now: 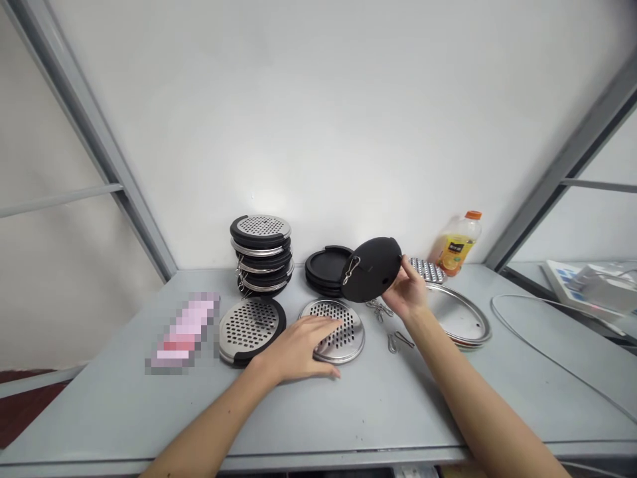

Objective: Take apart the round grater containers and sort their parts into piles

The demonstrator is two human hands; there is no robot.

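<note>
My right hand (409, 292) grips the edge of a round black plate (373, 262), tilted above the table. A metal spring clip (351, 269) hangs at that plate's left side. My left hand (301, 348) reaches over a round metal grater plate (352, 340) lying flat, its fingers apart; whether it touches the metal I cannot tell. Left of it lies another grater plate (249, 326) with a black rim. Several loose metal clips (393, 342) lie below my right hand. Behind are more black plates (323, 259), stacked up.
A tall stack of black-rimmed grater plates (262, 252) stands by the wall. At the right are shiny round discs (460, 315), a grater sheet (428, 270), an orange-capped bottle (455, 245) and a white cable (542, 355). A blurred pink item (186, 328) lies left.
</note>
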